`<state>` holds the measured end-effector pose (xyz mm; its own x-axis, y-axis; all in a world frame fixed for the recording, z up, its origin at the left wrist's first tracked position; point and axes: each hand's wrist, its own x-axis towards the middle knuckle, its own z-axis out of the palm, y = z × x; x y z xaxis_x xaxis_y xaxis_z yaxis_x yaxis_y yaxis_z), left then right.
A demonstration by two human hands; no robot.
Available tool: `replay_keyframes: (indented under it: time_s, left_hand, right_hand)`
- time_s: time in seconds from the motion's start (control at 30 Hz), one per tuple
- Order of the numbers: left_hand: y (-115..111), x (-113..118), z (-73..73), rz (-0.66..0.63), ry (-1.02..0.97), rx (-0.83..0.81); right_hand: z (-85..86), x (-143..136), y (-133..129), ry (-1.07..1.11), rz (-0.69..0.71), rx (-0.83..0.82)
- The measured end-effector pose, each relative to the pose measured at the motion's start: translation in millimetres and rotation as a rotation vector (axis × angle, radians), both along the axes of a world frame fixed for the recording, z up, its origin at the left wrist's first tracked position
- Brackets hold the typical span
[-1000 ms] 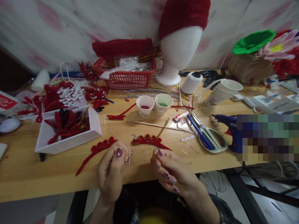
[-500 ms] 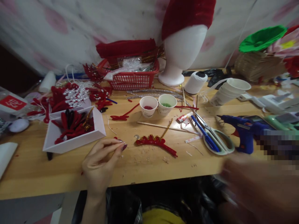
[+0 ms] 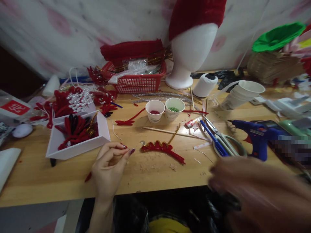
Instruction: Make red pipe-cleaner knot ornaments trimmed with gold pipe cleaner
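Observation:
My left hand [image 3: 110,166] is over the table's front part, thumb and fingertips pinched together. Anything between those fingertips is too small to make out. Just right of it lies a curved red piece with gold trim [image 3: 161,149]. My right hand [image 3: 247,184] is a blur at the lower right, past the table's front edge; its fingers and whatever they hold cannot be made out. Above it rest scissors [image 3: 224,140] with a blue pen [image 3: 213,138] across them. Behind the red piece stand a cup with red beads [image 3: 155,111] and a cup with green beads [image 3: 174,108].
A white box of red and black pieces [image 3: 80,149] sits left. At the back are a red basket [image 3: 138,84], a white foam head [image 3: 191,51] and a thread spool [image 3: 206,85]. A blue glue gun [image 3: 257,136] and stacked cups [image 3: 243,94] lie right.
My right hand has moved left toward the scissors, still blurred. My left hand has shifted slightly right, keeping its pinch.

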<state>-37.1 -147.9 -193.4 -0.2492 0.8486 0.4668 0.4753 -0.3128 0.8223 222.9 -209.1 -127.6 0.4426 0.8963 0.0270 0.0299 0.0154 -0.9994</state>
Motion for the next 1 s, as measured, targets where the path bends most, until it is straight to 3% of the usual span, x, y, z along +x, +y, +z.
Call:
replay_keyframes:
  time_s: [0.07, 0.13, 0.23, 0.33, 0.43, 0.53, 0.6, 0.7, 0.8, 0.87, 1.0]
  left_hand:
    - [1.0, 0.5, 0.1, 0.006, 0.097, -0.044]
    - [2.2, 1.4, -0.2, 0.02, 0.219, -0.034]
    - [3.0, 3.3, 0.5, 0.107, 0.309, 0.069]
    - [0.4, 4.8, 4.4, 0.195, 0.317, 0.178]
    - [-7.6, 8.0, 9.6, 0.232, 0.301, 0.256]
    - [-21.0, 20.4, 12.4, 0.12, 0.081, 0.311]
    - [-30.2, 35.9, 12.7, -0.093, -0.16, 0.192]
    - [-37.0, 64.5, 12.8, -0.38, -0.294, -0.269]
    - [-33.1, 86.9, 14.2, -0.423, -0.643, -0.64]
    - [-27.8, 94.4, 16.3, -0.375, -0.815, -0.681]
    - [-21.5, 97.0, 21.1, -0.256, -0.991, -0.6]
  right_hand:
    - [-5.2, -6.0, 25.9, -0.354, 0.201, 0.076]
    - [-22.0, -9.6, 41.9, -0.763, 0.355, 0.14]
    - [-52.0, -11.1, 46.2, -1.02, 0.397, 0.066]
    - [-67.6, -13.2, 42.0, -1.057, 0.377, 0.023]
    - [-67.9, -17.0, 40.9, -1.011, 0.318, 0.006]
    - [-63.5, -20.4, 40.1, -0.878, 0.293, -0.029]
    - [-60.4, -22.9, 38.0, -0.776, 0.281, -0.019]
    - [-55.2, -28.5, 33.9, -0.695, 0.232, 0.076]
    - [-49.1, -35.4, 31.2, -0.695, 0.215, 0.184]
    - [-45.6, -39.7, 29.8, -0.716, 0.216, 0.237]
    - [-44.0, -45.8, 27.0, -0.711, 0.245, 0.292]
